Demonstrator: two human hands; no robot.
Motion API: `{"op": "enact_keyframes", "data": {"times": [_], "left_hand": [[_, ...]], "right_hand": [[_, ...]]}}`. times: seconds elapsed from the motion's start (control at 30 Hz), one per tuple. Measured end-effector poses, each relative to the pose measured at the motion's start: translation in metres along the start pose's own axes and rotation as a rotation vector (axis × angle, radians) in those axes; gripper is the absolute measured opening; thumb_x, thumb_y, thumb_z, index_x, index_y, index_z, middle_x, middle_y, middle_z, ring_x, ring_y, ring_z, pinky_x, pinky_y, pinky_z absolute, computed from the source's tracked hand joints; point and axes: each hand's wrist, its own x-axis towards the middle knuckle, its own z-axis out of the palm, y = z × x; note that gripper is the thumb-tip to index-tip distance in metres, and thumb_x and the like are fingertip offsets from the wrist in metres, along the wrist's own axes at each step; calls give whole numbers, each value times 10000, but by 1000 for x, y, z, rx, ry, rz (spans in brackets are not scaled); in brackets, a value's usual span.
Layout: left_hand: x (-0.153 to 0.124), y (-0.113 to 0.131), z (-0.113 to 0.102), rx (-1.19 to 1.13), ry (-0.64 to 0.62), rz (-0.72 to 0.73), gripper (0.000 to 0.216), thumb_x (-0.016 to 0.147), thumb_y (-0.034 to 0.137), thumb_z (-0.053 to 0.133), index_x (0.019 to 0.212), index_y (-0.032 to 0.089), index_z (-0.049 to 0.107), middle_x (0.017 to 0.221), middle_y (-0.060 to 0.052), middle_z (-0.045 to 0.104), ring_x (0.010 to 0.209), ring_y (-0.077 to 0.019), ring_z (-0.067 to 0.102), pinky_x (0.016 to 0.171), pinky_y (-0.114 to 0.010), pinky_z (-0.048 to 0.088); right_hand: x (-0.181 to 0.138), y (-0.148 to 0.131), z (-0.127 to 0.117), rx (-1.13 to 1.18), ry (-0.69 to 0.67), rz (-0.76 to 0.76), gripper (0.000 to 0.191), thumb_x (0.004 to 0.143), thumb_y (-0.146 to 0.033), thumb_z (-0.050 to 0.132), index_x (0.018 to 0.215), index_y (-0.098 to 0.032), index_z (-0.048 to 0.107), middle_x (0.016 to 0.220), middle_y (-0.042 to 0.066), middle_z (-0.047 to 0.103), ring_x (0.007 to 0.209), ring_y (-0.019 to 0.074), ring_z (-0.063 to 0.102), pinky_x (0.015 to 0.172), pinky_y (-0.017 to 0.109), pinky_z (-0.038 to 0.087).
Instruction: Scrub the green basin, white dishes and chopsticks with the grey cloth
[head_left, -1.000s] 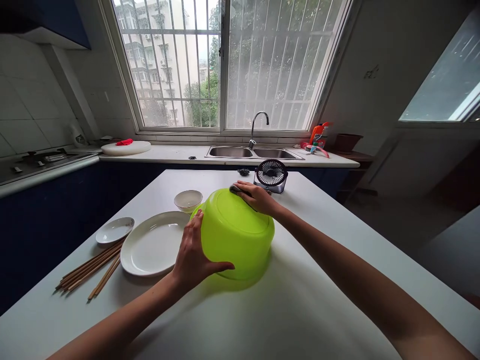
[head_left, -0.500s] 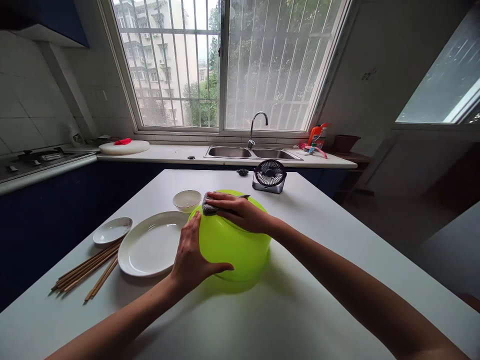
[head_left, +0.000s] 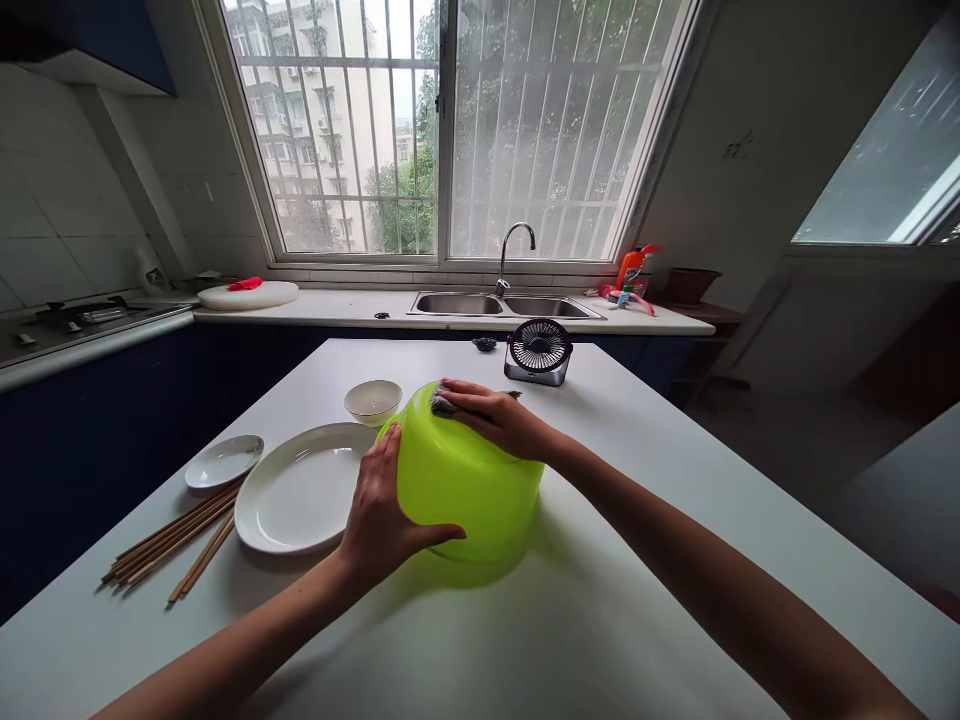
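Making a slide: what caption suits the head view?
Left hand against a green basin, right hand pressing gray cloth on it.

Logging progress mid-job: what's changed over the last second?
The right grip slid the pad left and nearer across the base of the basin, then partway back right. Nothing was taken up or let go. The left grip stays spread on the basin's side; plate, bowl and fan stayed put.
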Motion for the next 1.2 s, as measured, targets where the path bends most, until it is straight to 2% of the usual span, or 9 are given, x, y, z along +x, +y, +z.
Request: {"op": "enact_keyframes", "data": {"times": [0.17,0.27,0.4,0.5,0.6,0.8,0.9,1.03,1.2], "left_hand": [[-2,0,1,-4,-10,-11,1329,496,623,900,1550,214,202,1470,-218,466,1329,-458,479,1052,-640,443],[-3,0,2,-8,-9,-10,1314,507,631,893,1549,211,209,1466,-221,470,1328,-457,479,1048,-641,445],[-3,-2,3,-6,-8,-6,1292,533,647,875,1548,188,220,1455,-233,482,1323,-457,483,1035,-638,457],[-3,-3,3,-5,-1,9,1308,524,653,875,1553,189,213,1465,-232,475,1333,-459,473,1039,-635,454],[-1,-4,2,-5,-6,17,1307,518,642,884,1550,188,222,1463,-232,480,1332,-458,477,1043,-632,453],[2,-4,-1,-16,-31,-7,1298,502,601,906,1543,199,244,1468,-216,487,1335,-454,481,1054,-627,448],[3,-2,-2,-23,-39,-13,1301,500,586,913,1544,205,237,1476,-212,480,1340,-450,478,1060,-624,444],[4,-1,-3,-25,-38,-6,1290,516,583,908,1546,206,230,1481,-216,473,1342,-448,477,1065,-626,439],[4,-2,-3,-31,-40,-11,1276,527,595,897,1546,213,231,1483,-213,470,1347,-449,472,1066,-630,435]], "right_hand": [[-15,-31,5,30,-35,-62,431,1042,-425,433,1440,-299,537,1529,54,484,1430,238,432,1204,433,358],[-24,-18,-2,25,-2,-6,424,1035,-434,447,1424,-304,555,1516,55,499,1420,252,445,1199,456,364],[-34,16,-16,-24,86,163,431,1009,-476,490,1377,-284,606,1506,65,509,1420,281,441,1202,480,347],[-39,24,-19,-48,112,223,451,1000,-497,497,1374,-273,611,1513,68,497,1423,292,434,1211,490,328],[-43,10,-15,-42,95,174,453,1012,-488,473,1388,-267,597,1517,67,494,1430,281,426,1218,481,320],[-53,-42,-3,-4,33,59,412,1040,-384,446,1435,-311,540,1536,42,468,1433,250,425,1206,462,359],[-57,-54,-1,6,22,9,411,1042,-342,448,1446,-329,522,1534,32,470,1431,240,430,1199,451,376],[-61,-42,-4,-5,59,41,409,1042,-353,445,1441,-322,531,1526,31,484,1421,243,445,1196,453,382],[-71,-1,-12,-25,202,199,431,1010,-484,477,1380,-303,603,1501,32,517,1411,272,455,1220,487,328]]}}
